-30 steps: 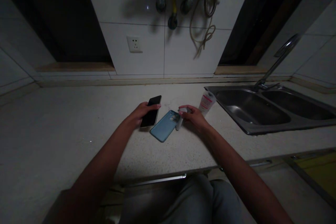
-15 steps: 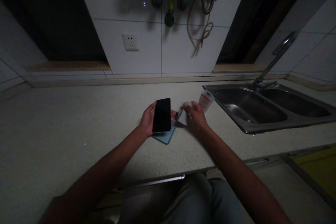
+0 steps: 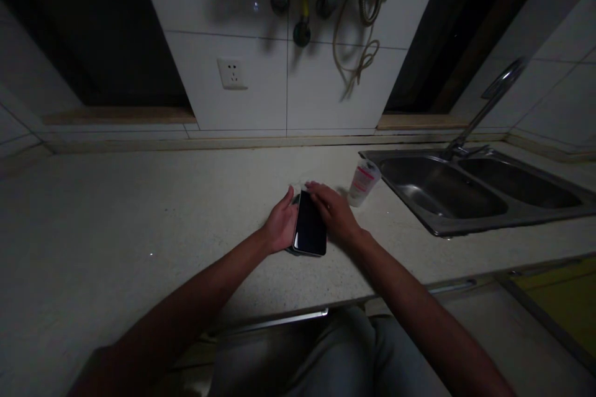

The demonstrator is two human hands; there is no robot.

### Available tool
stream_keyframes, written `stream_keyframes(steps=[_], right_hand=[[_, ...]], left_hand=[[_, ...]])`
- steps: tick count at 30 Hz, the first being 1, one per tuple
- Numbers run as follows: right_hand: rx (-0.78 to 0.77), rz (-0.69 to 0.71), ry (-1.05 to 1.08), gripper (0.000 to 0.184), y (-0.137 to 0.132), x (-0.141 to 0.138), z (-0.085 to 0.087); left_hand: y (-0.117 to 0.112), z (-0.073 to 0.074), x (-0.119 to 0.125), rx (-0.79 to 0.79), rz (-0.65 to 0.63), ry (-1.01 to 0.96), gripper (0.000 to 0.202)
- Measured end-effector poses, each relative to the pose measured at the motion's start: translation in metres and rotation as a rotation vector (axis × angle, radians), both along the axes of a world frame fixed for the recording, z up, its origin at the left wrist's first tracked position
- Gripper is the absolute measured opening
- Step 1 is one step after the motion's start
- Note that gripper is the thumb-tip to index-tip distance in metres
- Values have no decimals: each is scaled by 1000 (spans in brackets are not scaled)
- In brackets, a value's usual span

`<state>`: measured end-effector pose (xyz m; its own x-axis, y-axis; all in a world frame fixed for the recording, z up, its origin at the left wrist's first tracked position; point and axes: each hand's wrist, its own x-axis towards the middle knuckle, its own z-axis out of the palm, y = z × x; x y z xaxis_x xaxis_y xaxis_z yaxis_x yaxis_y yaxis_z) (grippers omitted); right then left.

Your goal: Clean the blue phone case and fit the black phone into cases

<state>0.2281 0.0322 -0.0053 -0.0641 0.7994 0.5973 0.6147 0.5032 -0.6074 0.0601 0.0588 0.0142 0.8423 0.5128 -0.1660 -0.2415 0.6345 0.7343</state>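
Note:
A black phone (image 3: 310,232) is held screen-up just above the pale countertop (image 3: 139,217), near its middle. My left hand (image 3: 282,228) grips the phone's left edge. My right hand (image 3: 333,214) lies over the phone's top right corner, fingers flat across it. The white cloth it held a moment ago is hidden under it, if it is still there. A dark sliver of the blue phone case (image 3: 291,250) shows under the phone's lower left corner; the rest is covered.
A small white tube with a red label (image 3: 363,182) stands right of my hands, beside a steel double sink (image 3: 470,195) with a tall tap (image 3: 488,105). A wall socket (image 3: 231,73) and hanging hoses (image 3: 354,6) are on the tiled wall behind.
My left hand lifted the phone from beside the blue case and brought it right, over the case. My right hand moved from the white cloth onto the phone's upper right.

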Motion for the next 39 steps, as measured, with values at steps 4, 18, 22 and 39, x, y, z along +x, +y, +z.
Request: stream_keyframes(steps=[4, 18, 22, 39], right_hand=[[-24, 216, -233, 41, 0, -5, -7], [-5, 589, -318, 28, -40, -8, 13], [60, 521, -346, 28, -47, -5, 8], [96, -70, -593, 61, -18, -7, 0]], left_hand=[[2, -2, 1, -63, 58, -12, 85], [16, -14, -4, 45, 248, -67, 79], [14, -17, -2, -17, 214, -89, 68], [6, -9, 6, -237, 207, -53, 54]])
